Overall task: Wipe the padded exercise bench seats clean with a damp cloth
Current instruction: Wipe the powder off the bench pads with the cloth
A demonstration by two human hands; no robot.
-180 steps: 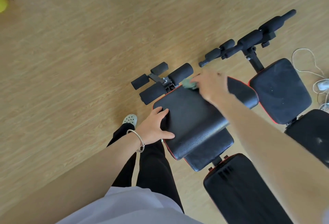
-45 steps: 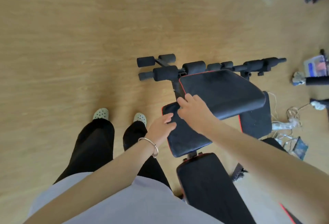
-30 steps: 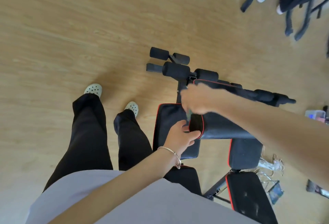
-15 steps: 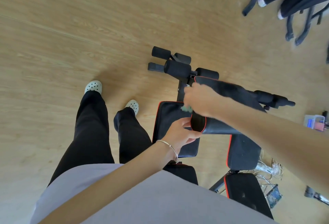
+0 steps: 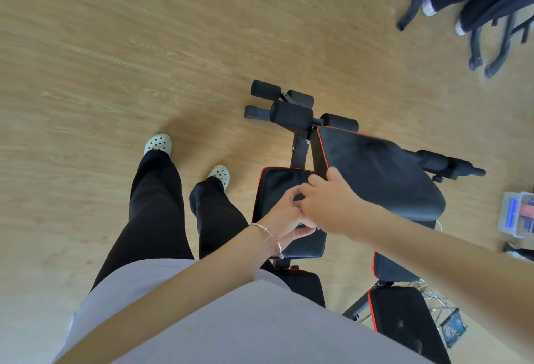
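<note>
Two black padded benches with red piping stand on the wooden floor. The nearer bench has a flat seat pad [image 5: 274, 187] and a raised pad [image 5: 378, 172] tilted above it. My right hand [image 5: 329, 204] lies knuckles-up on the near left corner of the raised pad. The cloth is hidden beneath it. My left hand [image 5: 286, 219], which wears a bracelet, is just below. Its fingers are bent and its thumb reaches under my right hand, where the pad's end lies hidden.
Foam leg rollers [image 5: 291, 112] jut out at the benches' far end. The second bench's pads [image 5: 404, 314] lie at the lower right, next to cables [image 5: 439, 303] and a plastic box [image 5: 517, 216]. Another person's legs and a chair base [image 5: 485, 11] are at the top right.
My right hand has slid down the raised pad towards me and now covers the cloth. My left hand has stayed at the pad's near end.
</note>
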